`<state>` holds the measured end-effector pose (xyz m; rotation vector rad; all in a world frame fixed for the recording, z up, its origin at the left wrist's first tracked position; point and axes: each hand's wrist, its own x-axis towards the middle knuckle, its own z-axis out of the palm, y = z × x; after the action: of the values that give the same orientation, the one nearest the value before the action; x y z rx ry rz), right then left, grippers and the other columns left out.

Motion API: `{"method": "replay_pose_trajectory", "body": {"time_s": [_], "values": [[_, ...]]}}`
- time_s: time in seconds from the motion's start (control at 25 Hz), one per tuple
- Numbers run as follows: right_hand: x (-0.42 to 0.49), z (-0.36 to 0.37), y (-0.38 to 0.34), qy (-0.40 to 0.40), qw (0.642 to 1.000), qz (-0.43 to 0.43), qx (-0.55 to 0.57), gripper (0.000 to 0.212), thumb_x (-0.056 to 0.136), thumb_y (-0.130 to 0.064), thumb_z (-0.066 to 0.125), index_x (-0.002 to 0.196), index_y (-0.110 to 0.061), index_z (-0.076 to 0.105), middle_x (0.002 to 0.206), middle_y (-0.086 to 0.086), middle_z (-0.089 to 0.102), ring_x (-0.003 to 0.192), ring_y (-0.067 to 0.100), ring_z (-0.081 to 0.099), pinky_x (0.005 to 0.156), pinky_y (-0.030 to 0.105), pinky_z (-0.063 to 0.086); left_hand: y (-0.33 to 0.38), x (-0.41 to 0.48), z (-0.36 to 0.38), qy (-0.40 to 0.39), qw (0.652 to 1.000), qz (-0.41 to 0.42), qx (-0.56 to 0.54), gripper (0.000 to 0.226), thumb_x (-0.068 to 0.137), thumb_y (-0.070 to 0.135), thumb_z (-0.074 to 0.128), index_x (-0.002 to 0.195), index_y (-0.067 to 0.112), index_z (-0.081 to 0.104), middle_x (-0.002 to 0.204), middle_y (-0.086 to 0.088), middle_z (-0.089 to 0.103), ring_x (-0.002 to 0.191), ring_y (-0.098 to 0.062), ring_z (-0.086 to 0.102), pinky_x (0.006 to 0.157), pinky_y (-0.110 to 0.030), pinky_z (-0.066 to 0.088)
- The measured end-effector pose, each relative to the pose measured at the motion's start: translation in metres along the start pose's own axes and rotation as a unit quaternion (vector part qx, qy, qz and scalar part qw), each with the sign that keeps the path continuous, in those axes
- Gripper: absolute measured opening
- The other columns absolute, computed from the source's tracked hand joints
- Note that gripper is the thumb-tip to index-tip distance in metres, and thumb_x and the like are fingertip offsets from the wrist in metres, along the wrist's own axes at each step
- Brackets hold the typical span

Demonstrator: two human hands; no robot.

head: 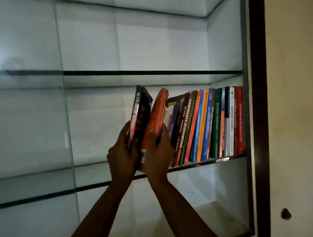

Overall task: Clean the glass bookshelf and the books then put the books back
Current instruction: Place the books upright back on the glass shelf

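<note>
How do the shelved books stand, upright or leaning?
Mixed: the rightmost books stand upright; those nearer the right hand lean right against them.

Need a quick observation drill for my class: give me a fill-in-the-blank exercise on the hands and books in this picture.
1. The left hand grips the English grammar book, whose cover is ____.
2. The right hand holds the second book, which is coloured ____.
3. The row of books stands at the ____ end of the glass shelf.

Missing words: black; orange; right.
</note>
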<state>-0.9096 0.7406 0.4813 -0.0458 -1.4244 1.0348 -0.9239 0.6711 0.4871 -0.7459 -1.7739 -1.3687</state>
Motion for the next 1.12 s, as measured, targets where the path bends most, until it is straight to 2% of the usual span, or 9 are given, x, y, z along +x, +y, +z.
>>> {"method": "replay_pose_trajectory", "body": {"time_s": [0.12,0.24,0.32,0.44,0.52,0.64,0.84,0.96,1.12], "values": [[0.018,0.035,0.042,0.019,0.998,-0.002,-0.055,0.065,0.091,-0.063,0.022,0.141,-0.024,0.035,0.147,0.006,0.038,0.138,0.021,0.032,0.106,0.046,0.039,-0.024,0.026,0.019,-0.022,1.000,-0.008,0.001,0.046,0.094,0.022,0.053,0.139,0.019,0.042,0.119,-0.007,0.064,0.088,-0.004,0.052,0.072,0.000,0.032],[0.020,0.045,0.080,0.058,0.994,-0.040,-0.079,0.048,0.097,-0.051,0.029,0.140,-0.030,0.030,0.143,0.014,0.041,0.138,0.015,0.025,0.106,0.051,0.037,-0.042,0.036,0.041,-0.014,0.999,-0.014,-0.043,0.048,0.093,0.020,0.055,0.139,0.017,0.041,0.125,-0.007,0.060,0.103,-0.013,0.058,0.082,-0.008,0.037],[0.026,0.045,0.096,0.043,0.995,-0.023,-0.087,0.048,0.098,-0.043,0.037,0.141,-0.026,0.028,0.143,0.015,0.039,0.134,0.004,0.019,0.109,0.048,0.033,-0.053,0.037,0.056,-0.044,0.994,-0.044,-0.092,0.050,0.093,0.021,0.054,0.140,0.019,0.039,0.129,-0.004,0.056,0.112,-0.016,0.055,0.088,-0.019,0.041],[0.035,0.040,0.109,-0.050,0.989,-0.032,-0.135,0.068,0.093,-0.061,0.021,0.147,-0.020,0.021,0.151,0.008,0.028,0.141,0.018,0.021,0.112,0.049,0.029,-0.069,0.040,0.074,-0.171,0.962,-0.122,-0.176,0.053,0.095,0.035,0.048,0.143,0.034,0.028,0.135,0.003,0.047,0.121,-0.016,0.050,0.098,-0.037,0.046],[0.032,0.029,0.114,-0.074,0.969,-0.094,-0.218,0.066,0.094,-0.055,0.020,0.149,-0.019,0.012,0.155,0.007,0.016,0.143,0.018,0.006,0.115,0.046,0.015,-0.075,0.040,0.078,-0.242,0.939,-0.120,-0.215,0.056,0.094,0.043,0.044,0.145,0.034,0.023,0.143,0.004,0.042,0.128,-0.016,0.044,0.104,-0.043,0.041],[0.024,0.021,0.112,-0.018,0.910,-0.209,-0.357,0.060,0.093,-0.031,0.031,0.146,-0.008,0.018,0.152,0.017,0.022,0.140,0.022,0.007,0.109,0.045,0.016,-0.078,0.043,0.075,-0.288,0.908,-0.121,-0.279,0.051,0.095,0.038,0.041,0.145,0.037,0.027,0.142,0.009,0.043,0.130,-0.010,0.043,0.106,-0.037,0.039],[0.026,0.038,0.117,-0.084,0.912,-0.141,-0.375,0.063,0.099,-0.046,0.009,0.149,-0.007,0.012,0.155,0.014,0.016,0.144,0.026,0.010,0.114,0.049,0.019,-0.078,0.060,0.077,-0.334,0.823,-0.236,-0.395,0.045,0.095,0.050,0.029,0.136,0.037,0.043,0.130,0.008,0.057,0.117,-0.010,0.055,0.092,-0.028,0.047],[0.030,0.037,0.116,-0.145,0.920,-0.132,-0.339,0.076,0.091,-0.062,0.004,0.150,-0.013,-0.004,0.157,0.007,-0.007,0.144,0.018,-0.015,0.117,0.038,-0.007,-0.074,0.068,0.073,-0.345,0.760,-0.297,-0.464,0.060,0.090,0.061,0.021,0.136,0.031,0.045,0.131,0.004,0.057,0.118,-0.014,0.055,0.089,-0.030,0.048],[0.016,0.024,0.110,-0.152,0.925,-0.102,-0.333,0.074,0.092,-0.057,0.015,0.148,-0.013,-0.006,0.156,0.006,-0.008,0.144,0.020,-0.012,0.115,0.036,-0.007,-0.074,0.056,0.074,-0.345,0.793,-0.293,-0.407,0.057,0.089,0.065,0.024,0.133,0.037,0.046,0.133,0.004,0.055,0.119,-0.015,0.053,0.098,-0.038,0.044]]}}
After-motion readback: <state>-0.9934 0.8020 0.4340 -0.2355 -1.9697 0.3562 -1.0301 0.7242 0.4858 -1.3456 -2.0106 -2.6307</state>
